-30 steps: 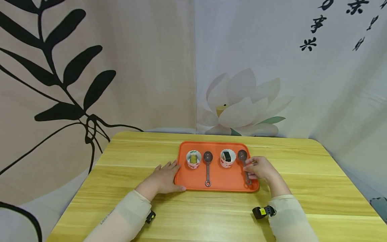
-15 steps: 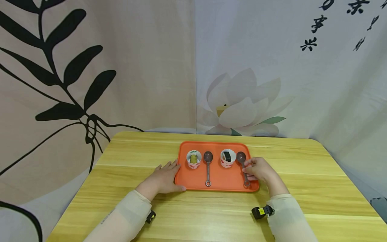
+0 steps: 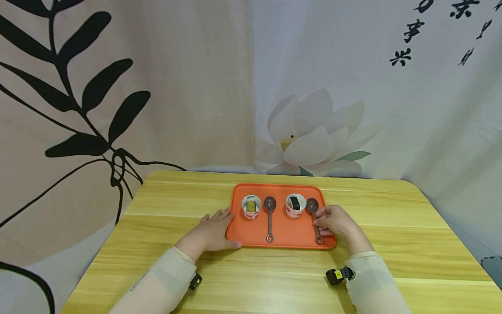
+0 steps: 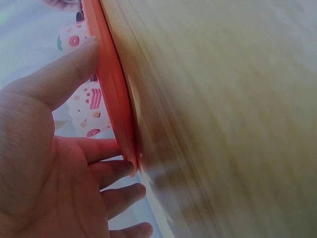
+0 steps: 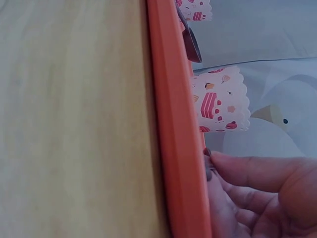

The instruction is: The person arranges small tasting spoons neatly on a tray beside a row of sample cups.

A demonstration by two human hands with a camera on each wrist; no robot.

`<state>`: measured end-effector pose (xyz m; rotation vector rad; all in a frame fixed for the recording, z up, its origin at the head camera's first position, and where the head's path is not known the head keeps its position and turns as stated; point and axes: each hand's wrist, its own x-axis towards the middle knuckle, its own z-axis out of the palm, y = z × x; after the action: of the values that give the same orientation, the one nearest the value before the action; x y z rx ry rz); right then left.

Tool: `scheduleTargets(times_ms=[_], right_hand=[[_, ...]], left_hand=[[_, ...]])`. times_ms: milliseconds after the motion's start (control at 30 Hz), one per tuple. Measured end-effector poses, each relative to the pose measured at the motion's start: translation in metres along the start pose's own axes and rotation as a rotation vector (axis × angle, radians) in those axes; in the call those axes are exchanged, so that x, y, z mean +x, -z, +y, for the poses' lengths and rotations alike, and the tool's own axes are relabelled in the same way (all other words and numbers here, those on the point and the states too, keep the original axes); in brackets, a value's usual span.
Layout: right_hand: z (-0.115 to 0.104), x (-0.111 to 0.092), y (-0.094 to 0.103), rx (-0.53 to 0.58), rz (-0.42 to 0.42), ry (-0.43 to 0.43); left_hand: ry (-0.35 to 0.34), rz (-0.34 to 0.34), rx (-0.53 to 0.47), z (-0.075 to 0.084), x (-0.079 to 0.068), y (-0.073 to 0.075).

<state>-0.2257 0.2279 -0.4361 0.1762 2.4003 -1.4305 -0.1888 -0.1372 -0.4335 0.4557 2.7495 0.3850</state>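
Note:
An orange tray [image 3: 294,235] lies on the table. My left hand [image 3: 213,232] rests at its left end with the fingers spread, and in the left wrist view the thumb touches the rim. At the tray's right end my right hand [image 3: 334,220] pinches the handle of a grey-brown spoon [image 3: 312,205], whose bowl points away from me. A second spoon [image 3: 269,218] lies alone in the middle. Left of it stands a patterned paper cup [image 3: 251,214] holding a greenish-yellow piece. Between the spoons is another paper cup [image 3: 294,213] with a black-and-white piece inside.
The wood-grain table [image 3: 266,279] extends around the tray on every side. Behind its far edge hangs a printed curtain [image 3: 196,87] with leaves, a lotus and characters. Each wrist wears a small black camera, such as the right wrist camera [image 3: 335,275].
The right hand has shifted the right spoon's bowl slightly left and toward me, and its handle end left as well. The left hand, tray, cups and middle spoon have stayed put.

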Motion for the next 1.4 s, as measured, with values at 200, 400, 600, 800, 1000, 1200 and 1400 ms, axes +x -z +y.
scheduleTargets(times_ms=[200,400,600,800,1000,1200,1400], right_hand=[[0.0003,0.0003,-0.0008,-0.004,-0.001,-0.01],[0.0028,0.002,-0.0015,-0.014,0.008,-0.019],[0.0041,0.0027,-0.0015,-0.02,0.013,-0.026],[0.0041,0.0018,-0.002,-0.022,0.012,-0.021],[0.0041,0.0011,-0.0022,-0.015,0.018,-0.019],[0.0028,0.0011,-0.0016,-0.018,0.016,-0.024],[0.0011,-0.0005,-0.0014,-0.023,0.009,-0.018]], left_hand=[[-0.002,0.002,0.004,-0.0014,0.0002,0.0001],[-0.005,-0.002,-0.001,-0.0006,-0.0011,-0.0005],[-0.007,-0.001,0.002,0.0002,-0.0023,-0.0009],[-0.01,-0.002,-0.002,0.0005,-0.0029,-0.0005],[-0.013,-0.001,-0.011,0.0008,-0.0032,0.0002],[-0.013,0.008,-0.014,0.0002,-0.0024,-0.0002],[-0.012,0.012,-0.011,0.0001,-0.0017,-0.0001]])
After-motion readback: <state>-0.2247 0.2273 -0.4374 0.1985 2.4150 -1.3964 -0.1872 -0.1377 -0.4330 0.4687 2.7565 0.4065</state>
